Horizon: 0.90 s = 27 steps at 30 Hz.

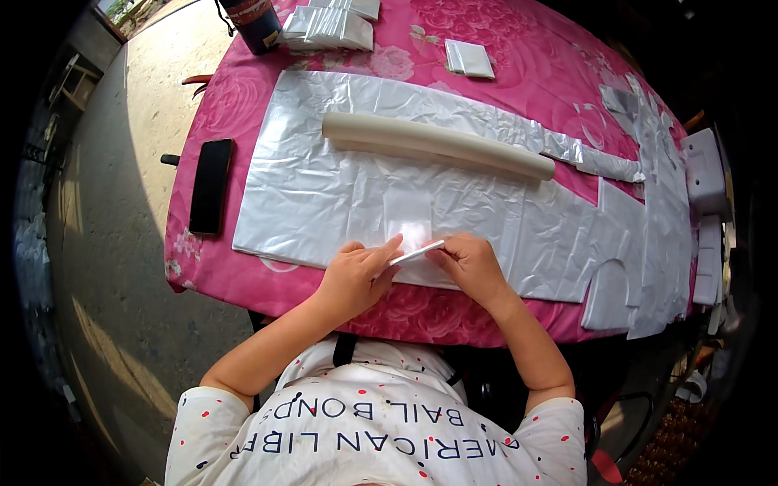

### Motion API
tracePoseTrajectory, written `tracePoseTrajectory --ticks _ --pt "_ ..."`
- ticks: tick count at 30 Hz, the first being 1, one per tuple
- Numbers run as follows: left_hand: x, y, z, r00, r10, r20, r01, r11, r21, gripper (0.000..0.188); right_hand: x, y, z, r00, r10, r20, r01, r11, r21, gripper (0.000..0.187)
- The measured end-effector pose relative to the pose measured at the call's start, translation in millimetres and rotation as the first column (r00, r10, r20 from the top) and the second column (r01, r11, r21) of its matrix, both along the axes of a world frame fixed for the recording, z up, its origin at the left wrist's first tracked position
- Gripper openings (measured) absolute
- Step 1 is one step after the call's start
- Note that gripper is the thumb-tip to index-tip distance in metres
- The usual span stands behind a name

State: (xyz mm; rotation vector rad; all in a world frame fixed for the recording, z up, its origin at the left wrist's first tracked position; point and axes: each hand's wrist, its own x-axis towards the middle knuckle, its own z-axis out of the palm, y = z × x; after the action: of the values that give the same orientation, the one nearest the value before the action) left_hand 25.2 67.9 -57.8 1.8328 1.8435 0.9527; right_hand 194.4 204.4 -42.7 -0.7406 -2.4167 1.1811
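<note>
Left fingers point(384, 252), right fingers point(455, 249) — close together, white packet point(418, 253) between.

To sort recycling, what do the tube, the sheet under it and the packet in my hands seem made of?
Tube: matte beige, perhaps cardboard; stiff, smooth.
Sheet: glossy silvery, probably plastic film; creases, highlights.
Packet: smooth white, possibly folded film; edge-on, unclear.

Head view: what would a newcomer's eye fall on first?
The flowery pink tablecloth leaps out, filling the upper middle. On it lies wide white plastic sheeting, with a long beige tube across its upper half. Near the sheeting's lower edge, the left hand and right hand hold a small white packet.
</note>
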Motion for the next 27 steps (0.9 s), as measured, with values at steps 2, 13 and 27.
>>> tracePoseTrajectory --ticks 2,13,27 --pt "4.0 6.4 -1.1 0.980 0.183 0.077 -0.180 0.983 -0.047 0.049 -11.0 3.5 10.0 0.973 -0.116 0.198 0.161 0.960 -0.228 0.013" --pt "-9.1 34.2 22.7 0.936 0.331 0.123 -0.283 0.911 -0.299 0.066 -36.2 28.4 15.2 0.870 -0.053 0.491 0.242 0.912 -0.332 0.029" --pt "26.2 45.3 -16.7 0.932 0.019 -0.362 -0.052 0.995 -0.081 0.104 -40.5 29.3 14.5 0.843 -0.076 0.533 0.274 0.913 -0.303 0.027"
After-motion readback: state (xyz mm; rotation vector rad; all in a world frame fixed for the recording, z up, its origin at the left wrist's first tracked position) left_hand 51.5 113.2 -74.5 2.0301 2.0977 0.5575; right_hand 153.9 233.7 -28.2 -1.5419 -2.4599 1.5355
